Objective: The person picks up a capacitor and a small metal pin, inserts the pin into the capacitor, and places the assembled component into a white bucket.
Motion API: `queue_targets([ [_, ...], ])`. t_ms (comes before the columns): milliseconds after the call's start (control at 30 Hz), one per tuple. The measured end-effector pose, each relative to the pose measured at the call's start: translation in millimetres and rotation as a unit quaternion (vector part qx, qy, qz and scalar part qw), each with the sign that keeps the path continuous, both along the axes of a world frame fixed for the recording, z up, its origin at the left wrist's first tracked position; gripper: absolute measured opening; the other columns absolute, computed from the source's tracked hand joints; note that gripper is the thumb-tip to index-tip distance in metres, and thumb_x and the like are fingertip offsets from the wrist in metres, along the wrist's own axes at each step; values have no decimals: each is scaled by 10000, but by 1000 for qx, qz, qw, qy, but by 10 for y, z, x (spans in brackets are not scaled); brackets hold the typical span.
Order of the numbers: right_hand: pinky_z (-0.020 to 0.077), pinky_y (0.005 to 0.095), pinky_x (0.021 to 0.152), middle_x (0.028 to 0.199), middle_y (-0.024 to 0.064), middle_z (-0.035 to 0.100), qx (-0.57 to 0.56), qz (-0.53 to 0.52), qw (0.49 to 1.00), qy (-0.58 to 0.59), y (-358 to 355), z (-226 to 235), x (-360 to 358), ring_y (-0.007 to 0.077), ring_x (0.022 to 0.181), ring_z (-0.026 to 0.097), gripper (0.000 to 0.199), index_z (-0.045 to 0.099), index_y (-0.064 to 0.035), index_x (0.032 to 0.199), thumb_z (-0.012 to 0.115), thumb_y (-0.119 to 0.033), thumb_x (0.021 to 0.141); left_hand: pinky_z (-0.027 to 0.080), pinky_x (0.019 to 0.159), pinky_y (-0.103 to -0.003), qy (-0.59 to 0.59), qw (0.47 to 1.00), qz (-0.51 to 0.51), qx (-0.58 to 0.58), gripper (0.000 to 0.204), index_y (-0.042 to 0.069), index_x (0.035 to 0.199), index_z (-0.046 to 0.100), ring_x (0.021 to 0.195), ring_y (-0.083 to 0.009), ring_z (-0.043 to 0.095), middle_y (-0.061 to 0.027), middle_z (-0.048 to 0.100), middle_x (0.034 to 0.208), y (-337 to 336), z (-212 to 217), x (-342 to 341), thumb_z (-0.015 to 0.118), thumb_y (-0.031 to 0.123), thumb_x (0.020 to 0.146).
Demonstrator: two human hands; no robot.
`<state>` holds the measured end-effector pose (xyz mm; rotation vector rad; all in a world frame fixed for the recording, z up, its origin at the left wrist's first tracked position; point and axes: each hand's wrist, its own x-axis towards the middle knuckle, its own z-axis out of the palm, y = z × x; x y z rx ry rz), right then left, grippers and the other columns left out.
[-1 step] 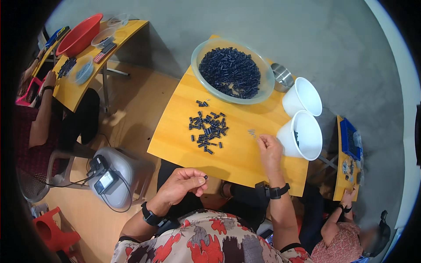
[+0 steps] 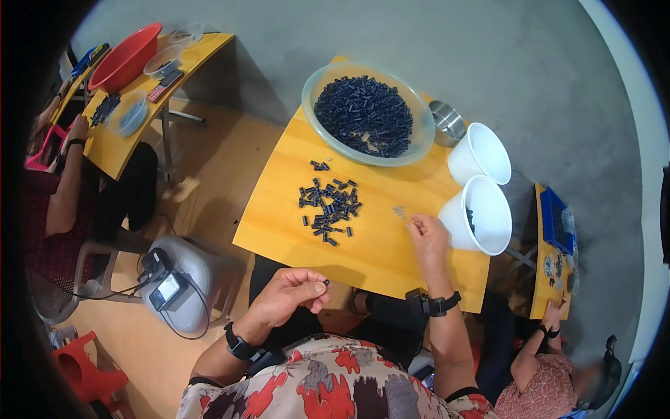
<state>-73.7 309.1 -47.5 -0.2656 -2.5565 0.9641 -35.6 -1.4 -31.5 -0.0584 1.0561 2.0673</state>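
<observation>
Pinching small black part, left fingers

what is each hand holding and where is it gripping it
The left hand pinches one small dark part between thumb and fingertips. The right hand reaches its fingertips to tiny pale bits on the yellow table; a grip cannot be told.

A yellow table carries a clear bowl, loose dark parts, two white cups and a metal tin
</observation>
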Motion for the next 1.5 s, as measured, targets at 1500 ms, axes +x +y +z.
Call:
queue_targets([
  [1500,431,182,610,819,0,617,-456,179,867,-91,-738,613,591,44,690,532,98,614,0,932,607,-55,851,517,612,-244,52,994,95,31,109,47,978,581,691,-115,612,-69,639,867,503,381,-18,584,90,878],
])
